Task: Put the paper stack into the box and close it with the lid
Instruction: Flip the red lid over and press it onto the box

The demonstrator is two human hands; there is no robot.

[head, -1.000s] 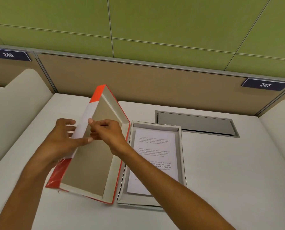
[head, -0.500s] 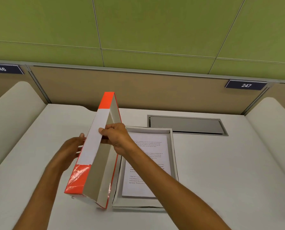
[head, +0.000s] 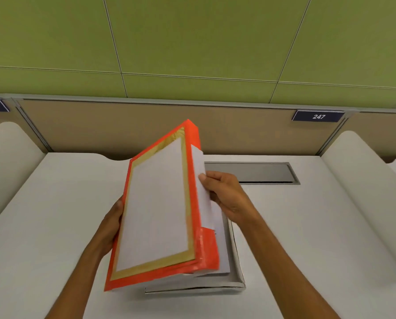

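The orange lid (head: 160, 210) is held tilted above the open box (head: 235, 268), top face showing, its right edge lower over the box, which sits on the white desk (head: 319, 226). Paper stack (head: 224, 249) lies inside, mostly hidden. The left hand (head: 114, 224) grips the lid's left edge; the right hand (head: 227, 194) clasps its right side.

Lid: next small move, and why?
Probably tip the orange lid flat onto the white box. Both hands, left and right, hold it tilted above the box, which is not yet closed.
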